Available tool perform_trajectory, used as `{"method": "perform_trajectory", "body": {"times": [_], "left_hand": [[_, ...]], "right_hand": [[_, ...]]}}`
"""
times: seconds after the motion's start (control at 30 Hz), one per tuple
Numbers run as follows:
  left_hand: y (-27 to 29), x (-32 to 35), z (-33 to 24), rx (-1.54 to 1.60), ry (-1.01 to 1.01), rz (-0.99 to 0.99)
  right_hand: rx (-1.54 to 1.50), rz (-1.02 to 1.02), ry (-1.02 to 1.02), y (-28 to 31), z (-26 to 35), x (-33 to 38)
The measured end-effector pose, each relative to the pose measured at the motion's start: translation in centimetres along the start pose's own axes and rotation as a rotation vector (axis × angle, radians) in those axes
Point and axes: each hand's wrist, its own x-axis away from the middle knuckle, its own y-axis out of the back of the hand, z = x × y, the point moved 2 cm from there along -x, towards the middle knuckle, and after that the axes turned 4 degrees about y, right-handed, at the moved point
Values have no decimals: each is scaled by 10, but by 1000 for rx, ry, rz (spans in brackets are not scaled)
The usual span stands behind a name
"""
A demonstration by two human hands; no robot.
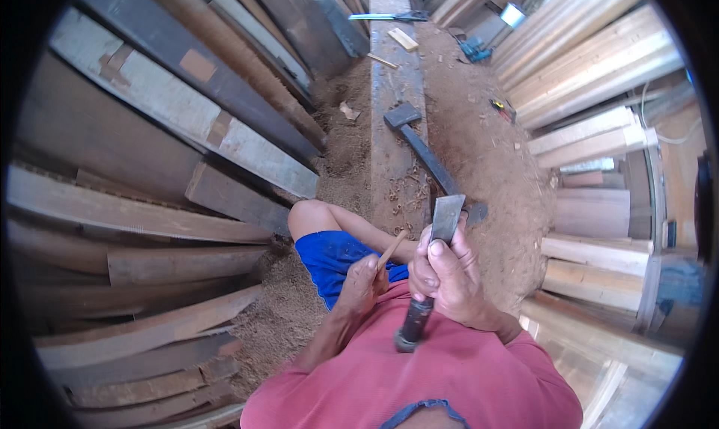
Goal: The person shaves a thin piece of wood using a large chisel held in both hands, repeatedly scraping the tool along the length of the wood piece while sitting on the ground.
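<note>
Close in, the right hand [449, 275] is clamped around the dark handle of a broad chisel [433, 268], blade up and out over the beam, handle end pointing back at the red shirt [419, 376]. The left hand [362, 283] is closed on a thin wooden peg [391, 249], pinched so the stick slants up toward the blade. Hands just beside each other, not touching. By the look of it this is a trimming step: blade and peg are being brought together, and the next move would call for a steady peg and a controlled, shallow cut away from the fingers.

Past the hands, a blue-shorted knee [329, 238] rests at the long timber beam [393, 129], which serves as the desk here, with curled shavings on its top. A hammer [419, 141] lies along it, head far, handle near. Farther up the beam sit a small wood offcut [403, 39] and a saw [389, 16] laid across. Sawdust [487, 152] covers the floor. Dark planks [172, 122] stack up on the left, pale boards [592, 62] on the right.
</note>
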Motion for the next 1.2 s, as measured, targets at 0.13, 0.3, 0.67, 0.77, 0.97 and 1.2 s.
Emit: {"method": "perform_trajectory", "body": {"times": [0.13,0.3,0.67,0.77,0.97,1.2], "left_hand": [[7,-17,-6,241,94,-110],[-4,-77,-55,-221,-215,-230],[-18,-43,-67,-379,-222,-151],[-10,-36,-64,-422,-250,-205],[28,25,-21,-602,-45,-187],[-19,-29,-39,283,159,228]], "right_hand": [[17,-163,-172,33,-20,-24],[-252,-138,-474,9,-70,-38],[-244,-78,-464,1,-68,-13],[-199,-82,-449,3,-60,-11],[-94,-249,-119,45,0,-6],[307,-28,-136,59,-43,-54]]}}
